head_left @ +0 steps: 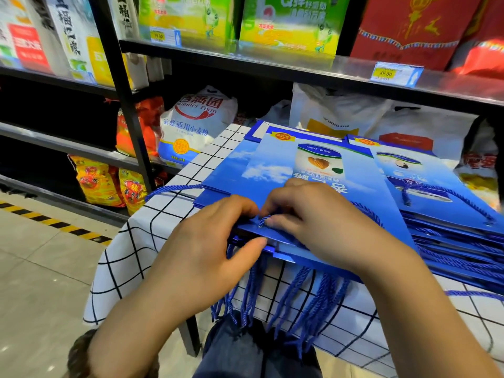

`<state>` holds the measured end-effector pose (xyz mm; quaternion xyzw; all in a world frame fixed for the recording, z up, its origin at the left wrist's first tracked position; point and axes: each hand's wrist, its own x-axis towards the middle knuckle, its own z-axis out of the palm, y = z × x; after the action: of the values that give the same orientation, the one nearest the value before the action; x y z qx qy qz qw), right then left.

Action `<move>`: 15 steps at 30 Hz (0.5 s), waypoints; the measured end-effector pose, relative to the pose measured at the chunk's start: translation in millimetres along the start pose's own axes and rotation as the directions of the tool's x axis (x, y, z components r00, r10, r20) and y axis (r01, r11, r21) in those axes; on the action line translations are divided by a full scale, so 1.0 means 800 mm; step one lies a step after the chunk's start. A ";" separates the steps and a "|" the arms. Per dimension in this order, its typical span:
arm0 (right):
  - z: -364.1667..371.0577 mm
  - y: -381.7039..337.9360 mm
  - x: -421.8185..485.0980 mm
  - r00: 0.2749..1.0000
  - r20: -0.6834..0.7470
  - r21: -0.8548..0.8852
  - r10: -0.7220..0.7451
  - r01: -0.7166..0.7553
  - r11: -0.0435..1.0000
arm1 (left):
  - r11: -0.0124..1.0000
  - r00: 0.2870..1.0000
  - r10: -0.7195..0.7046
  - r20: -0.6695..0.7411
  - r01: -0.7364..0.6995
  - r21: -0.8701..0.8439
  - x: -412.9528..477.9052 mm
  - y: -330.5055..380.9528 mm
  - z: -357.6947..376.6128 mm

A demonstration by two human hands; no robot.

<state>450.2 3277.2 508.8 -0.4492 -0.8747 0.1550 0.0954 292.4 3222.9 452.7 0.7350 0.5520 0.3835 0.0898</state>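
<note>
Left hand [207,241] and right hand [313,222] at a blue paper bag [313,170].
On the checked tablecloth [152,233] lies a flat stack [223,175] of such bags, and this bag is on top, at the front edge. The left hand grips the bag's near edge, thumb under it. The right hand's curled fingers pinch the blue cord [263,221] there.

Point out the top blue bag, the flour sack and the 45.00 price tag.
Top bag [321,170]: head view, on its printed face.
Flour sack [191,126]: head view, on its front lettering.
Price tag [385,73]: head view, on its yellow label.
</note>
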 end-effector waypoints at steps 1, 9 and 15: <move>0.001 0.002 0.000 0.999 -0.038 -0.003 0.017 -0.017 1.000 | 1.000 1.000 0.019 0.005 -0.019 0.013 0.000 0.000 -0.001; -0.004 0.008 -0.023 0.986 -0.151 -0.026 0.071 -0.075 0.997 | 0.992 0.992 0.120 0.029 -0.121 0.026 0.009 -0.006 -0.008; -0.003 -0.016 -0.031 0.979 -0.158 -0.277 -0.131 0.084 0.957 | 0.998 0.942 0.034 -0.335 -0.050 -0.040 0.026 0.006 -0.008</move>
<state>455.7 3250.3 515.1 -0.4214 -0.8991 -0.0104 0.1183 294.1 3237.8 469.7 0.6687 0.5340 0.5173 0.0045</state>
